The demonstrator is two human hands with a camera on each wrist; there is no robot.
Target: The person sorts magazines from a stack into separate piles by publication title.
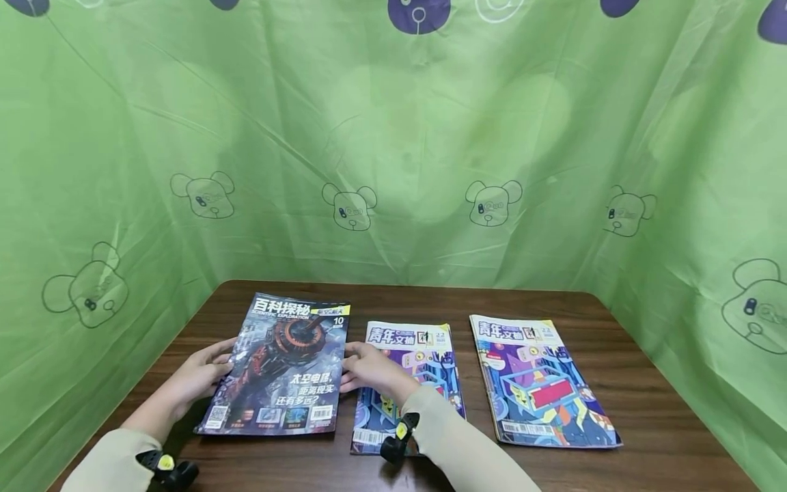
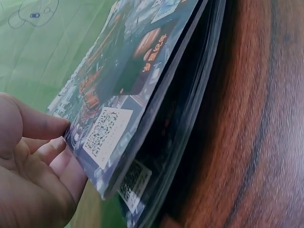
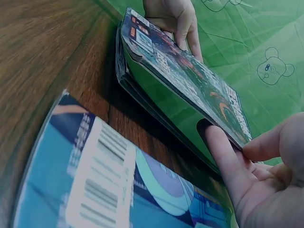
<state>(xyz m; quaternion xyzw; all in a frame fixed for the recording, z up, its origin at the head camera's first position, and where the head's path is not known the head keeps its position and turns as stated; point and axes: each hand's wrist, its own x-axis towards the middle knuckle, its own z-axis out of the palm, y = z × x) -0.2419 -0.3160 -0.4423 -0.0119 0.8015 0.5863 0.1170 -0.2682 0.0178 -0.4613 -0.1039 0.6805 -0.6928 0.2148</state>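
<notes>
A dark magazine (image 1: 277, 376) with a space scene on its cover is held at the table's left side by both hands. My left hand (image 1: 195, 374) pinches its left edge between thumb and fingers. On the opposite edge, my right hand (image 1: 374, 371) grips it with the thumb above and fingers underneath. In the left wrist view, another dark magazine (image 2: 135, 183) with a similar QR code lies beneath, and a gap separates the two along the near edge. My right forearm passes over a purple-and-blue magazine (image 1: 375, 441), partly hiding it.
Another purple-and-blue magazine (image 1: 541, 383) lies on the right of the brown wooden table (image 1: 652, 424). A green curtain (image 1: 406, 137) with bear drawings surrounds the table's back and sides.
</notes>
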